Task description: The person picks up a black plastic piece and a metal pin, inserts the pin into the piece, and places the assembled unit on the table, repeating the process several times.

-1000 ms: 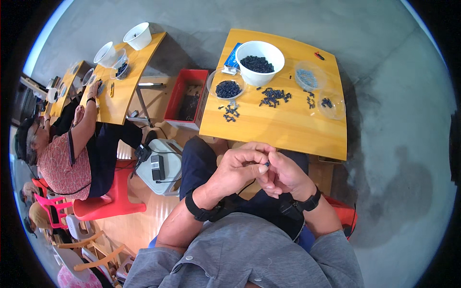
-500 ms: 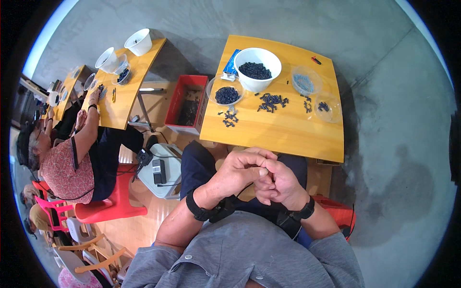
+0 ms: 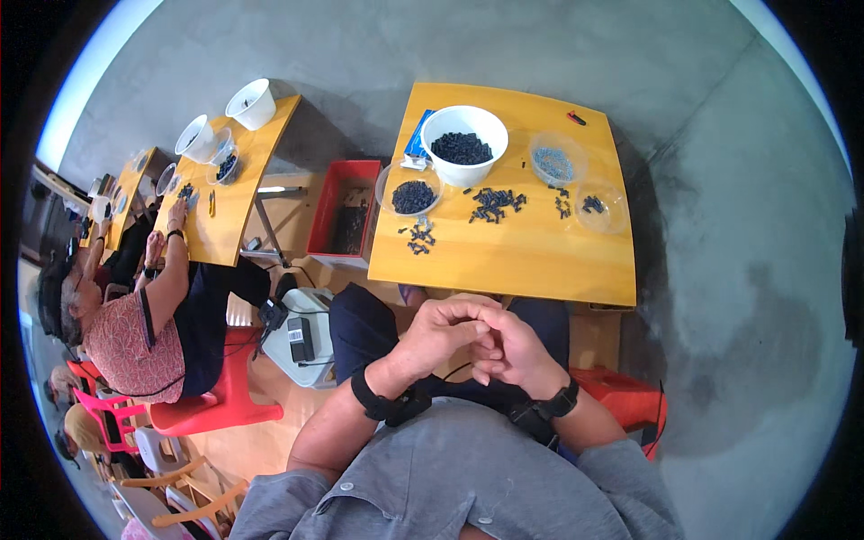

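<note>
left hand (image 3: 430,338), right hand (image 3: 524,362) curled, touching; can't tell if anything held. seemingly fingertip work; next calls for steady pinch.

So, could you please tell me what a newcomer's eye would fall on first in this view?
Probably the large white tub, holding a heap of small black parts toward the far left of the yellow wooden table. Next might come the left hand and right hand, together in front of the near edge, hiding anything between them. The bright red box left of the table also stands out.
</note>
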